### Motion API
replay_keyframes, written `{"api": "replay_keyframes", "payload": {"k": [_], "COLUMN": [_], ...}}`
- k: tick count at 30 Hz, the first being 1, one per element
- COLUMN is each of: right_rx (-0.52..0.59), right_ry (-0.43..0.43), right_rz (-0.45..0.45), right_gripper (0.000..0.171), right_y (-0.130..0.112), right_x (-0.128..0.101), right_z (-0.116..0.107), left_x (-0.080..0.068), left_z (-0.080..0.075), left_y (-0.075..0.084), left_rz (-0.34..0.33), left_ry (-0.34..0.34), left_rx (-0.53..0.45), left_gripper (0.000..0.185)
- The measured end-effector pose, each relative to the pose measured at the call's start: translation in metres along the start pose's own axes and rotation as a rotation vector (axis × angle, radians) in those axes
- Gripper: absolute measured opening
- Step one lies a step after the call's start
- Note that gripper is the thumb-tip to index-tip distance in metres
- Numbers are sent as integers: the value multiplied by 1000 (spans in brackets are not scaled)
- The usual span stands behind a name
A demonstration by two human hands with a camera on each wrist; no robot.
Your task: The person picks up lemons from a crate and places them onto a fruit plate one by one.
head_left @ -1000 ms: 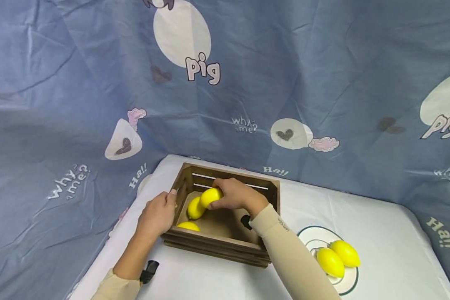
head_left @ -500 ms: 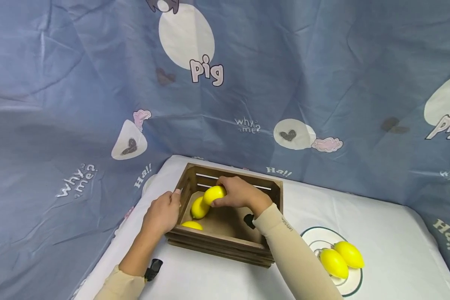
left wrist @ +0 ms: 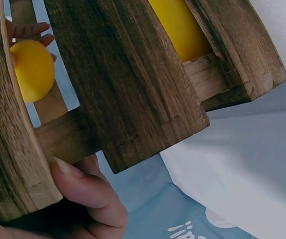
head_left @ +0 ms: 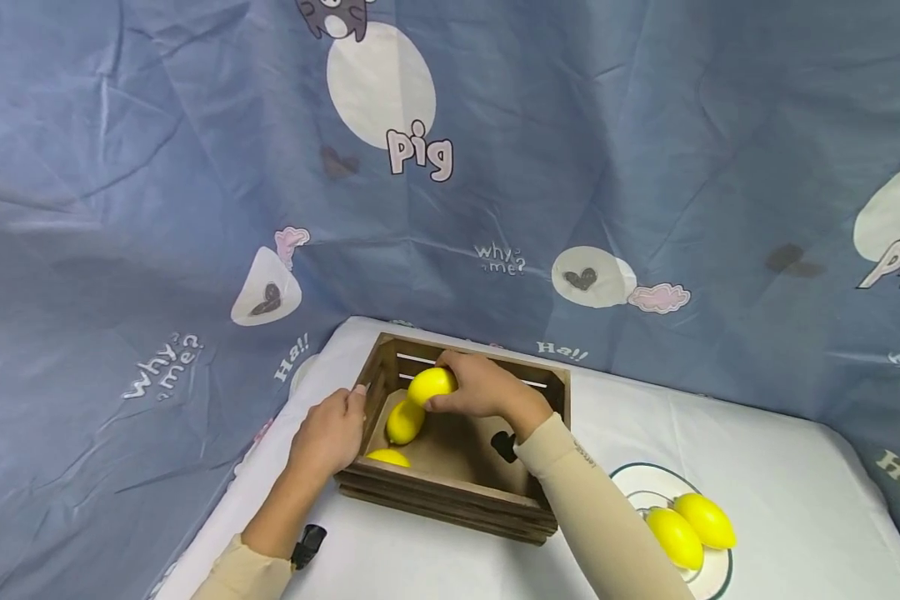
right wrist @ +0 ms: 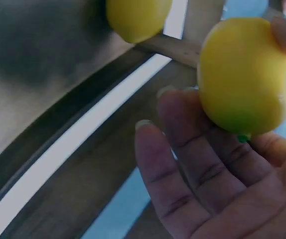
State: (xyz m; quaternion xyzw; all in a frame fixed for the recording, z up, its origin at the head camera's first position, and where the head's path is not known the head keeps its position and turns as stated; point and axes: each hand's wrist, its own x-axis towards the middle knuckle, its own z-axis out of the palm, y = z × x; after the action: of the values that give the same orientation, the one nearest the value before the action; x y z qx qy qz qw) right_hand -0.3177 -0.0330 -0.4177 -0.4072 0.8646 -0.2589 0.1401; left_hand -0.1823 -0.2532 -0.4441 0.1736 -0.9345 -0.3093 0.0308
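Note:
My right hand (head_left: 477, 387) holds a lemon (head_left: 431, 386) above the floor of a slatted wooden crate (head_left: 457, 497). The right wrist view shows the lemon (right wrist: 245, 74) between thumb and fingers, its green-tinged tip toward the palm. Below it another lemon (head_left: 405, 422) lies in the crate, and a third lemon (head_left: 388, 457) sits by the front left corner, partly hidden by the front wall. My left hand (head_left: 330, 433) grips the crate's left end; in the left wrist view its fingers (left wrist: 90, 191) curl round a slat.
A white plate (head_left: 637, 475) with a green rim stands right of the crate, bearing two lemons (head_left: 690, 530). White cloth (head_left: 780, 467) covers the table. A blue printed curtain (head_left: 495, 208) hangs behind and along the left side.
The view has shifted slightly, so everything sits a little further right and lower. Both hands keep nearly the same places on the crate and the lemon.

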Motion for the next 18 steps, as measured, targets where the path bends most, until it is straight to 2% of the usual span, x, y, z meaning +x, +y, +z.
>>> {"api": "replay_keyframes", "payload": {"k": [5, 10, 18], "right_rx": [-9, 5, 9], "right_ry": [-1, -5, -8], "right_rz": [-26, -46, -69], "right_gripper": [48, 49, 53], "right_y": [-3, -7, -7], "right_x": [1, -5, -25], "right_z": [-3, -10, -24], "left_x": [-2, -2, -2], "left_z": [-1, -1, -1], "left_y": [-2, -1, -1], "left_rz": [-9, -8, -7], "left_ry": [-7, -1, 2], "left_rx": [13, 7, 17], "left_gripper": [50, 50, 50]}}
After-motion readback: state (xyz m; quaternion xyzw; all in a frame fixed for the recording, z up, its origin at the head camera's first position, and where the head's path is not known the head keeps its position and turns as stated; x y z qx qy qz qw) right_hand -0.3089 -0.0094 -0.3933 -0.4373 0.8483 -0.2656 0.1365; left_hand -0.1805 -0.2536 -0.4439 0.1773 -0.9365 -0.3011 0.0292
